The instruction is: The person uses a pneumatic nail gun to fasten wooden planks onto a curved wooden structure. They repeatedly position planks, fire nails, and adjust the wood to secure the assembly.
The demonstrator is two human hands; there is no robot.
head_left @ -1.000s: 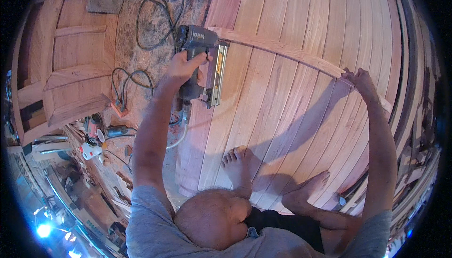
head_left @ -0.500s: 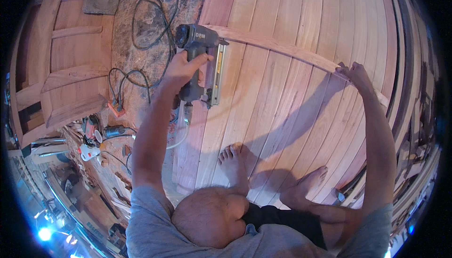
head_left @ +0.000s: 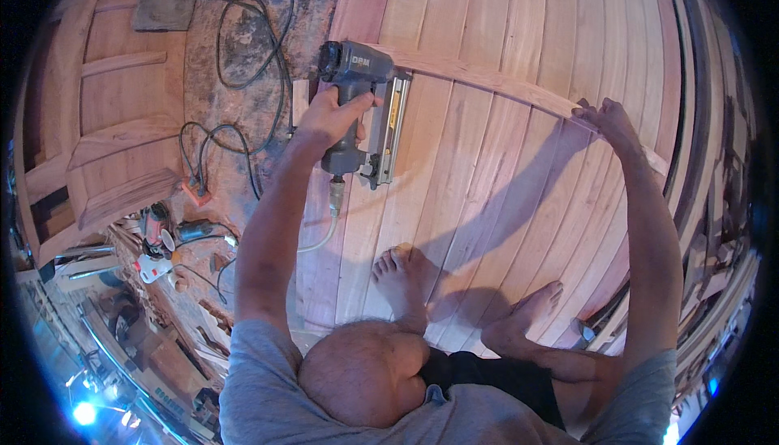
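My left hand is wrapped around the grip of a dark pneumatic nail gun with a silver magazine. An air hose hangs from the base of its handle. The gun's nose is near the left part of a long, thin wooden strip, which lies across the joined planks. Whether the nose touches the strip I cannot tell. Farther right along the strip, my right hand is closed, its fingers gripping the strip's edge. My bare feet are on the planks.
Left of the planks, a dark cable loops over the dusty floor. A panelled wooden frame lies at the far left. Power tools and wood scraps are below it. Long boards line the right side.
The nail gun in my left hand has shifted slightly to the right over the strip. My right hand stays at nearly the same place on the strip.
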